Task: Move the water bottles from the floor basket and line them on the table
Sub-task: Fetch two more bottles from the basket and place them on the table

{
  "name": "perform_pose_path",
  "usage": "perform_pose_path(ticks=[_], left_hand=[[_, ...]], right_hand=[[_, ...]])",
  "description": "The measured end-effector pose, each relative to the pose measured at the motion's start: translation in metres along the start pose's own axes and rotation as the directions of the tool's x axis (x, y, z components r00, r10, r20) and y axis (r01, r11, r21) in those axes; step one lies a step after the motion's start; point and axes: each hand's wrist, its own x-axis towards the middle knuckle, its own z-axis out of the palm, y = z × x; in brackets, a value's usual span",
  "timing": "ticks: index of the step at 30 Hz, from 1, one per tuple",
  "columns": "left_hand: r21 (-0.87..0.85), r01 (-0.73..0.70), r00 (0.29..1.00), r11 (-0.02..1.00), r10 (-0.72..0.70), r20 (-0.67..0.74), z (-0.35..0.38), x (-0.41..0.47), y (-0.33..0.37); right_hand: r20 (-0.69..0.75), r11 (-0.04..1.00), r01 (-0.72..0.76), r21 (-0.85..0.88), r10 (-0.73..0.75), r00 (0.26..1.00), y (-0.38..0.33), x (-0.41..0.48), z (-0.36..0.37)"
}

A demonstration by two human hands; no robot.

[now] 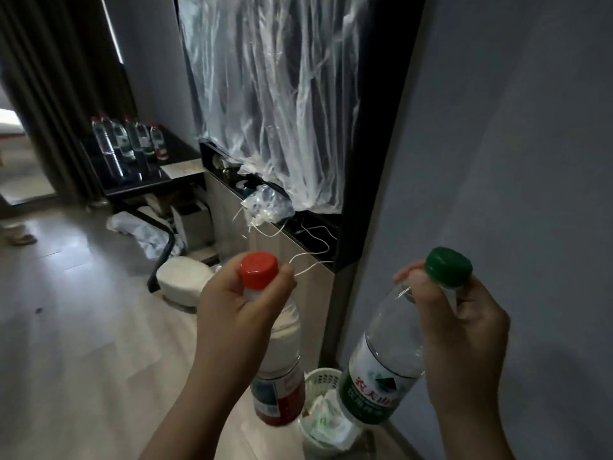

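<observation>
Two clear plastic water bottles hang in the air in front of the person, one in each hand, both gripped just under the cap. The left hand has its fingers clenched around the neck of the red-capped bottle with the red and white label, which hangs nearly upright. The right hand grasps the neck of the green-capped bottle with the green and white label, whose base swings in toward the other bottle.

Directly beneath them on the pale wood floor stands a white plastic lattice basket, with crumpled white plastic showing inside it; I cannot tell whether any bottles lie in it.

Across the room, a glossy black table carries a cluster of clear water bottles standing upright close together, some with red caps and labels, others green. Between there and here runs a low cabinet with a bundle of crinkled clear plastic and thin white cords on top, below a tall dark panel draped in clear plastic sheeting. A grey wall rises just to the right.
</observation>
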Motion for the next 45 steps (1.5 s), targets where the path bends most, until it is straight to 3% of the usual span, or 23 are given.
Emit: perform_pose_path(ticks=[6,13,21,36,45], left_hand=[[0.055,0.025,0.985,0.998,-0.015,-0.173,-0.025,0.079,-0.033],[0.149,0.068,0.926,0.987,-0.006,-0.378,-0.050,0.176,-0.056],[0.131,0.120,0.873,0.984,-0.042,-0.485,-0.094,0.267,-0.108],[0.152,0.125,0.873,0.980,-0.036,-0.487,-0.268,0.514,-0.224],[0.189,0.157,0.846,0.969,-0.033,-0.533,-0.346,0.656,-0.308]], right_hand=[[0.193,0.997,0.062,0.053,-0.071,0.979,0.033,0.056,0.097],[0.425,0.968,-0.073,0.239,-0.037,0.904,0.057,0.132,0.221],[0.557,0.968,-0.107,0.227,-0.039,0.829,0.093,0.171,0.345],[0.499,0.987,-0.060,0.149,-0.022,0.866,0.150,0.213,0.656],[0.577,0.982,-0.083,0.171,-0.032,0.816,0.206,0.252,0.841]])
